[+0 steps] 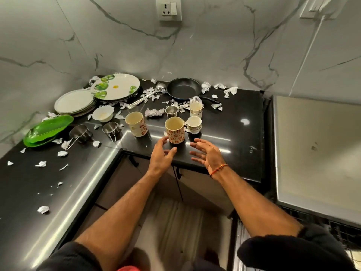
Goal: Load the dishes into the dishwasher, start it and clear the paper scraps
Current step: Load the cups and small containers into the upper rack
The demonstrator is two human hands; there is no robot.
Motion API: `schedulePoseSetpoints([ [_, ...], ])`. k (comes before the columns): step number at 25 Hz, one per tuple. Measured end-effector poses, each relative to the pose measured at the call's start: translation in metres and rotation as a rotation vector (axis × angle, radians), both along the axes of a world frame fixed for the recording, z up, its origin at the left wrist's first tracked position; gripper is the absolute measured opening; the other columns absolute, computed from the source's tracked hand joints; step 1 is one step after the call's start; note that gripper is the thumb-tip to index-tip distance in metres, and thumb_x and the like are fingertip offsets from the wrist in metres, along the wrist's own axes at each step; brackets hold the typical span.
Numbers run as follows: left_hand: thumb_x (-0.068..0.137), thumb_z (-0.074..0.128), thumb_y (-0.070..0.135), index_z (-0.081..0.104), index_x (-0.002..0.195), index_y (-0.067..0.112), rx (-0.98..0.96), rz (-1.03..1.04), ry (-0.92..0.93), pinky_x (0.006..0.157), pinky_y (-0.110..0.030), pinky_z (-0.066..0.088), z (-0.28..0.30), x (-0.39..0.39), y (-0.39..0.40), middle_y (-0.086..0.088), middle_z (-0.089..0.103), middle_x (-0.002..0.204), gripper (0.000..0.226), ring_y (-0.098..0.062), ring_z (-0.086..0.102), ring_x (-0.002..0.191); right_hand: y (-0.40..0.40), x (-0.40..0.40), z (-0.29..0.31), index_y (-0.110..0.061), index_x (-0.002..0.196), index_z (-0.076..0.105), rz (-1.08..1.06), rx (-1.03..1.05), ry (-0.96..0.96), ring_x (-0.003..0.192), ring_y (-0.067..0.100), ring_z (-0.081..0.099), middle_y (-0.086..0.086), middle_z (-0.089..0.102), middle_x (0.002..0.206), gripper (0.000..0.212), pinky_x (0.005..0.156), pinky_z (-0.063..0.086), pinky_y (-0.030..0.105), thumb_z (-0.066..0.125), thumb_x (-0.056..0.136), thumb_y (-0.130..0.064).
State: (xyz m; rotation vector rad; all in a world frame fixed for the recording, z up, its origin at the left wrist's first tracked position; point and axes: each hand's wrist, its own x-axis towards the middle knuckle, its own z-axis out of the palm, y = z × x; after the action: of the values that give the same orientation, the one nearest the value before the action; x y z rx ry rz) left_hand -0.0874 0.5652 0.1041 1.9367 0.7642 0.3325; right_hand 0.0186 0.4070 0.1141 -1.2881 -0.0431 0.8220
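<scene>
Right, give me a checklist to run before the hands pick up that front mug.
1. Both hands free: ok. Left hand and right hand are open and hold nothing.
2. Mug upright on the counter: ok.
3. Mug empty: cannot tell; the inside looks pale, the bottom is unclear.
4. Room around the mug: not ok on the right; the small cup stands close beside it. The second mug on the left stands apart.
5. Scraps in the way: ok; the crumpled paper lies behind the mug.
6. Dishwasher open and ready: cannot tell.
</scene>
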Motion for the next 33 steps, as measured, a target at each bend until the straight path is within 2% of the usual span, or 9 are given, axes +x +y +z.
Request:
schedulePoseSetpoints([
  [4,0.087,0.077,0.03,0.028,0.153,0.02,0.108,0.06,0.031,0.113,-0.047,0.042,-0.014,0.055,0.036,-0.01,0.036,0.154,0.083,-0.027,0.046,0.135,0.024,0.04,-0.005,-0.018,0.119,0.065,0.013,-0.031,-0.008,0.111,0.027,0.065,0.002,0.072,0.116,0.024,0.099,0.051,0.046,0.057,0.096,-0.022],
  [8,0.076,0.086,0.035,0.024,0.154,0.016,0.086,0.027,0.076,0.12,-0.045,0.031,-0.026,0.103,0.059,-0.01,0.037,0.155,0.102,-0.027,0.036,0.143,0.023,0.053,-0.013,-0.019,0.118,0.066,0.0,-0.073,-0.004,0.11,0.03,0.067,0.001,0.073,0.115,0.023,0.099,0.052,0.05,0.059,0.096,-0.02],
  [13,0.07,0.089,0.04,0.036,0.147,0.021,0.156,-0.032,-0.087,0.106,-0.023,0.034,-0.03,0.108,0.056,0.001,0.05,0.143,0.095,-0.015,0.048,0.129,0.007,0.054,-0.012,-0.023,0.125,0.061,0.016,-0.149,-0.155,0.109,0.023,0.068,0.002,0.068,0.126,0.03,0.098,0.053,0.049,0.06,0.096,-0.016],
  [15,0.071,0.086,0.047,0.039,0.143,0.028,0.091,-0.117,-0.168,0.1,-0.016,0.039,-0.023,0.097,0.046,0.01,0.052,0.136,0.088,-0.006,0.052,0.12,-0.002,0.045,-0.014,-0.028,0.135,0.052,0.04,-0.135,-0.259,0.117,0.018,0.062,-0.001,0.058,0.138,0.047,0.097,0.054,0.042,0.067,0.092,-0.014],
  [17,0.072,0.079,0.062,0.045,0.135,0.036,-0.115,-0.212,-0.145,0.096,-0.023,0.05,-0.012,0.093,0.03,0.009,0.058,0.13,0.077,-0.007,0.059,0.113,-0.009,0.029,-0.017,-0.031,0.146,0.036,0.085,-0.17,-0.385,0.126,0.008,0.054,-0.009,0.045,0.146,0.075,0.101,0.05,0.031,0.076,0.085,-0.016],
  [20,0.068,0.067,0.081,0.061,0.114,0.039,-0.513,-0.298,0.033,0.087,-0.046,0.061,-0.001,0.101,-0.003,0.003,0.071,0.115,0.062,-0.016,0.069,0.106,-0.025,-0.001,-0.025,-0.034,0.15,0.027,-0.019,-0.318,-0.589,0.135,0.008,0.043,-0.007,0.038,0.15,0.092,0.111,0.041,0.033,0.083,0.076,-0.03],
  [24,0.075,0.066,0.076,0.068,0.117,0.019,-0.893,-0.448,0.399,0.08,-0.044,0.061,-0.002,0.116,-0.056,-0.011,0.075,0.111,0.071,-0.027,0.073,0.099,-0.063,-0.042,-0.027,-0.02,0.148,0.029,-0.296,-0.399,-0.666,0.135,0.016,0.045,-0.001,0.039,0.15,0.097,0.11,0.043,0.041,0.088,0.072,-0.023],
  [30,0.081,0.05,0.082,0.073,0.092,0.016,-0.835,-0.854,0.733,0.059,-0.028,0.056,-0.012,0.1,-0.17,-0.01,0.074,0.088,0.071,-0.023,0.072,0.073,-0.141,-0.104,-0.035,-0.012,0.139,0.035,-0.664,-0.755,-0.833,0.129,0.02,0.046,0.002,0.038,0.138,0.093,0.106,0.045,0.039,0.088,0.067,-0.04],
  [33,0.09,0.039,0.078,0.07,0.09,0.015,-0.831,-0.947,0.894,0.056,-0.031,0.058,-0.019,0.086,-0.228,-0.008,0.074,0.079,0.07,-0.02,0.071,0.066,-0.19,-0.134,-0.048,-0.012,0.138,0.039,-0.805,-0.812,-0.707,0.126,0.019,0.05,0.004,0.047,0.135,0.089,0.105,0.045,0.035,0.087,0.067,-0.037],
])
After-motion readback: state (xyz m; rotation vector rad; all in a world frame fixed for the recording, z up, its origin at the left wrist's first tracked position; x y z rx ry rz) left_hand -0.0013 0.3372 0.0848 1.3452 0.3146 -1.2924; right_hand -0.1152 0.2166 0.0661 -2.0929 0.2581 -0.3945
